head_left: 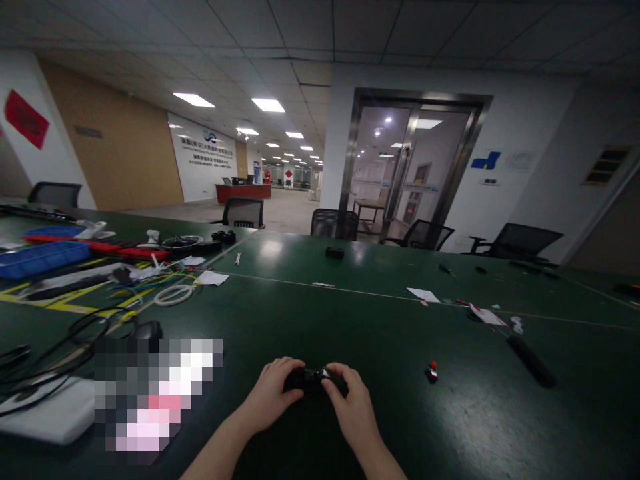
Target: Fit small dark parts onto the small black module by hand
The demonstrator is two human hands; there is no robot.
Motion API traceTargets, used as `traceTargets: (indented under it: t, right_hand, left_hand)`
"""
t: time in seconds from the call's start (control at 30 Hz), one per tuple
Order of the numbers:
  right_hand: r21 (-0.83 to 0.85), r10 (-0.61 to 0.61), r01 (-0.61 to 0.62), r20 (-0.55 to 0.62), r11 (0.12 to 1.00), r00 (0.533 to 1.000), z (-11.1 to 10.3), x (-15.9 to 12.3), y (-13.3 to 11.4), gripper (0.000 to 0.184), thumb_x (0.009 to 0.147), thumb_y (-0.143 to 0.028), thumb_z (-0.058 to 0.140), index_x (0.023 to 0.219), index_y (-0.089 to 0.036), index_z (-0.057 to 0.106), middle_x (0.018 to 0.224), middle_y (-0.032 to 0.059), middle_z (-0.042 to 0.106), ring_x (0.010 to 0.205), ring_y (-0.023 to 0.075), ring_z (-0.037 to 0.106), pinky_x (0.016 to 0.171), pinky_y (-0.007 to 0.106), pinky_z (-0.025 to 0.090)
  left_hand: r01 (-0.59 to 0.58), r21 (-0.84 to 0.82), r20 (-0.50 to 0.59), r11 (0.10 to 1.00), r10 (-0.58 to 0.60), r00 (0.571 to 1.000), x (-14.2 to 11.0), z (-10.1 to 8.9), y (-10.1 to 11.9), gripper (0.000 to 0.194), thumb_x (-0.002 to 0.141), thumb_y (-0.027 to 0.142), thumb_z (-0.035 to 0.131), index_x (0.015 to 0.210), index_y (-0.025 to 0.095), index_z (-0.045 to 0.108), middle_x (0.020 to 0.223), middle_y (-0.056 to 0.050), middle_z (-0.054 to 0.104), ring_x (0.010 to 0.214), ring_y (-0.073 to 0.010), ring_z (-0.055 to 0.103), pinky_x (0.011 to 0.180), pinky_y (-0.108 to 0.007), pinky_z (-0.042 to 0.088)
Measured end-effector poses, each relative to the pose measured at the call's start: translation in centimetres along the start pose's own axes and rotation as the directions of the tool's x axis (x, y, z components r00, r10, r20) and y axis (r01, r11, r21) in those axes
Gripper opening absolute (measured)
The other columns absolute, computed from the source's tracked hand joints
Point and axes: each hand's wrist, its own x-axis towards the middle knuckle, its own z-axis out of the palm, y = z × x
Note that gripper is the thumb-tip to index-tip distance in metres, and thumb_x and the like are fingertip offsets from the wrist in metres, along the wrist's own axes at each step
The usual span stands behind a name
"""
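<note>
Held low in the head view, over the near part of the dark green tabletop (380, 333), is a small, elongated black object (313, 378) with glossy highlights about its middle. Its long axis runs crosswise, near enough from nine o'clock to three o'clock, with one end in each hand; which end is the front cannot be determined, and the fingers hide part of both ends. The left hand (270, 393) is clamped on the nine-o'clock end, thumb on the near side and fingers curled over the far side; its forearm enters from seven o'clock and the hand points toward one o'clock. The right hand (356, 400) is clamped likewise on the three-o'clock end, its forearm entering from five o'clock and the hand pointing toward eleven. The two hands stand apart, with the object's middle exposed between them. Whether the object rests on the surface or is slightly raised cannot be confirmed. Noted around it: at three o'clock, a small dark item with an orange-red tip (432, 372), and well beyond that a long black cylindrical item (531, 361); at twelve, far across, a black rectangular block (335, 253); at ten, a coil of white cable (174, 295) and, further out, a blue plastic tray (47, 260).
</note>
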Motion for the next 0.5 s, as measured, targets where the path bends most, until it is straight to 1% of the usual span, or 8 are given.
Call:
traceTargets:
  t: [0.23, 0.37, 0.5]
  right_hand:
    - [0.053, 0.040, -0.036, -0.073, 0.998, 0.997, -0.6, -0.1, 0.2, 0.027, 0.082, -0.034, 0.049, 0.105, -0.023, 0.059, 0.104, 0.0040, 0.063, 0.101, 0.0219, 0.056, 0.088, 0.036, 0.043]
    - [0.054, 0.041, -0.035, -0.109, 0.998, 0.993, -0.7, 0.2, 0.8, 0.032, 0.083, -0.037, 0.047, 0.110, -0.022, 0.057, 0.108, 0.0048, 0.062, 0.102, 0.0217, 0.056, 0.088, 0.035, 0.044]
    - [0.079, 0.066, -0.056, -0.138, 0.995, 0.988, -0.8, 0.2, 1.1, 0.035, 0.084, -0.039, 0.045, 0.113, -0.022, 0.055, 0.112, 0.0057, 0.060, 0.103, 0.0225, 0.056, 0.088, 0.036, 0.044]
  left_hand:
    - [-0.004, -0.014, 0.016, 1.000, 0.004, 1.000, -0.1, 0.0, -0.3, 0.042, 0.077, 0.022, 0.057, 0.118, 0.025, 0.053, 0.119, -0.003, 0.056, 0.113, -0.0233, 0.048, 0.098, -0.037, 0.033]
    - [-0.007, -0.020, 0.025, 1.000, 0.008, 1.000, -0.2, -0.1, -0.1, 0.042, 0.077, 0.022, 0.056, 0.119, 0.025, 0.052, 0.120, -0.003, 0.056, 0.113, -0.0233, 0.048, 0.098, -0.037, 0.032]
    - [-0.013, -0.030, 0.015, 0.999, 0.013, 1.000, -0.1, 0.0, -0.4, 0.042, 0.077, 0.022, 0.056, 0.119, 0.025, 0.051, 0.119, -0.003, 0.056, 0.113, -0.0228, 0.048, 0.098, -0.036, 0.032]
